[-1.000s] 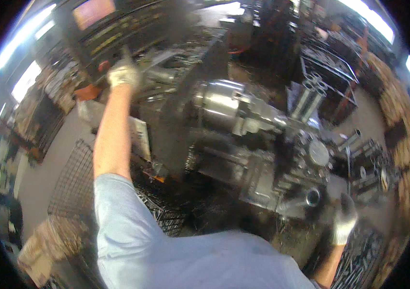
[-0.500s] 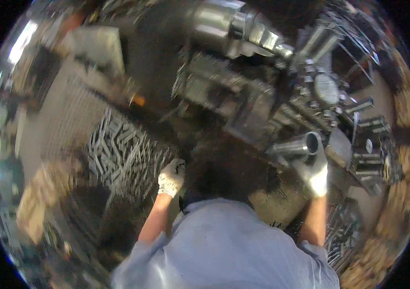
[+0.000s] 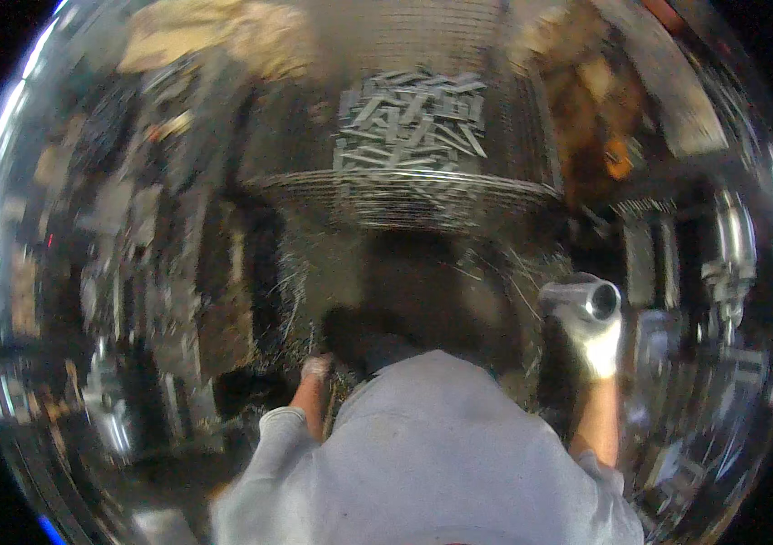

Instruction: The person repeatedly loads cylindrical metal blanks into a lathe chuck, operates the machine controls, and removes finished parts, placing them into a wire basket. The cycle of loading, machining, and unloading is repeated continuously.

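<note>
A shiny, hollow metal tube (image 3: pixel 566 295) is held by the right hand (image 3: pixel 591 338), out in front and to the right of the grey shirt (image 3: pixel 441 445). The tube is turned nearly crosswise, with its open end facing right and toward the camera. The right hand is covered by a pale glove (image 3: pixel 601 356), brightly lit near the wrist, and its fingers are clamped on the tube close to that open end. The left hand (image 3: pixel 317 365) is held low beside the shirt; it is small and blurred here, so whether its fingers are apart or together cannot be told. Farther ahead, a wire basket (image 3: pixel 495 184) is heaped with short grey metal pieces (image 3: pixel 413 113), well apart from both hands. To the right of the basket, an orange object (image 3: pixel 618 158) is seen below a pale panel (image 3: pixel 668 82). At the far right, a bright cylindrical machine part (image 3: pixel 735 229) is shown, well apart from the tube.
</note>
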`<action>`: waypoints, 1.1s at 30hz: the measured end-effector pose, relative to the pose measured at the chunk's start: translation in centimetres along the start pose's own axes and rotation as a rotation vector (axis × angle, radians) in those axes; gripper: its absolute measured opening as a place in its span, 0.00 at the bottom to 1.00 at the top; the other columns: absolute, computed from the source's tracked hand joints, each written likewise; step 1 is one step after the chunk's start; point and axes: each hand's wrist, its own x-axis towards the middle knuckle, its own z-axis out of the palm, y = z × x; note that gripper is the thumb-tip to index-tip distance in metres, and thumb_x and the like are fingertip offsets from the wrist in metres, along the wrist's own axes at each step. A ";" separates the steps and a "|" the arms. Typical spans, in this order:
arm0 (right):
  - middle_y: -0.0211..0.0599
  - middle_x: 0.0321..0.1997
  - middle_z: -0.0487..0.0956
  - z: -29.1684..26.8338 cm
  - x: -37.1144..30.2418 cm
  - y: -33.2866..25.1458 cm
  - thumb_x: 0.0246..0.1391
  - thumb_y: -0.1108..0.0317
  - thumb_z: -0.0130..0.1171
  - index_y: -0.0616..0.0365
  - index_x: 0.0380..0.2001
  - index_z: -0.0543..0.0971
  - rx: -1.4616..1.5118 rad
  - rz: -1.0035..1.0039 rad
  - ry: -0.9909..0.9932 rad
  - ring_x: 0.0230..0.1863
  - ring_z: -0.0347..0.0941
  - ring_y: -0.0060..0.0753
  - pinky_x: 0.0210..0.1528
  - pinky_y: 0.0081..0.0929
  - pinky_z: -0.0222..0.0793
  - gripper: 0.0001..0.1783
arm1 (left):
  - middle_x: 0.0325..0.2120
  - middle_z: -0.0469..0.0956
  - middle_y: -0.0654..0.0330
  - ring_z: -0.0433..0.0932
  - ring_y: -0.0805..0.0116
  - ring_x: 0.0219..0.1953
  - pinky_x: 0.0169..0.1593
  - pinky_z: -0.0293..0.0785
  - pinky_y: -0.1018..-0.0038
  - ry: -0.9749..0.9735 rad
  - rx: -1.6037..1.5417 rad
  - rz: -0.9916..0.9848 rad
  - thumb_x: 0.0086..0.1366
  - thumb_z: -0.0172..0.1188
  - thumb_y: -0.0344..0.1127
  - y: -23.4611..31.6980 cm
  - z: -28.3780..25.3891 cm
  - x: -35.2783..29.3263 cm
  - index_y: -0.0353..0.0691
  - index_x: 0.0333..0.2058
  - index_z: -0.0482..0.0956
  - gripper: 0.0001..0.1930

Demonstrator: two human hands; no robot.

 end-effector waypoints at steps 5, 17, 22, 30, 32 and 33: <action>0.33 0.38 0.90 18.4 1.7 -6.3 0.47 0.76 0.72 0.59 0.36 0.87 -0.091 -0.204 -0.589 0.38 0.85 0.22 0.47 0.25 0.81 0.10 | 0.63 0.77 0.49 0.77 0.46 0.63 0.65 0.73 0.56 0.074 -0.381 -0.100 0.74 0.47 0.53 -6.7 -1.5 -9.7 0.44 0.60 0.80 0.26; 0.42 0.40 0.88 48.9 -1.2 -21.1 0.46 0.50 0.78 0.53 0.43 0.85 0.001 -0.682 -1.335 0.43 0.86 0.42 0.47 0.36 0.81 0.25 | 0.44 0.86 0.47 0.85 0.43 0.47 0.50 0.82 0.58 1.149 -0.917 -0.194 0.69 0.64 0.40 -2.6 -17.2 -30.5 0.46 0.51 0.84 0.14; 0.44 0.46 0.87 59.7 -2.0 -24.6 0.44 0.46 0.78 0.52 0.53 0.81 -0.090 -0.889 -1.469 0.49 0.85 0.50 0.49 0.43 0.81 0.36 | 0.51 0.81 0.44 0.82 0.50 0.55 0.58 0.77 0.64 1.617 -0.634 -0.277 0.65 0.65 0.27 -7.7 -30.3 -34.3 0.36 0.56 0.79 0.21; 0.49 0.50 0.85 64.1 4.3 -33.8 0.49 0.48 0.70 0.53 0.63 0.77 -0.567 -1.452 -1.842 0.43 0.86 0.53 0.48 0.47 0.82 0.40 | 0.61 0.74 0.48 0.69 0.47 0.68 0.76 0.51 0.46 1.292 0.148 -0.670 0.49 0.79 0.45 -20.5 -47.0 -30.9 0.42 0.64 0.72 0.44; 0.44 0.41 0.86 67.7 9.6 -39.4 0.51 0.54 0.67 0.54 0.53 0.84 -0.370 -1.646 -1.476 0.40 0.85 0.48 0.44 0.43 0.82 0.26 | 0.65 0.72 0.49 0.65 0.50 0.71 0.76 0.49 0.46 0.991 0.198 -0.737 0.46 0.79 0.55 -23.1 -49.8 -29.2 0.44 0.67 0.68 0.51; 0.41 0.44 0.86 70.2 12.3 -41.5 0.52 0.56 0.65 0.54 0.50 0.85 -0.186 -1.488 -1.472 0.41 0.84 0.47 0.44 0.42 0.81 0.23 | 0.60 0.75 0.50 0.69 0.50 0.68 0.74 0.56 0.49 0.896 0.255 -0.693 0.44 0.80 0.55 -24.4 -51.1 -28.3 0.45 0.61 0.76 0.45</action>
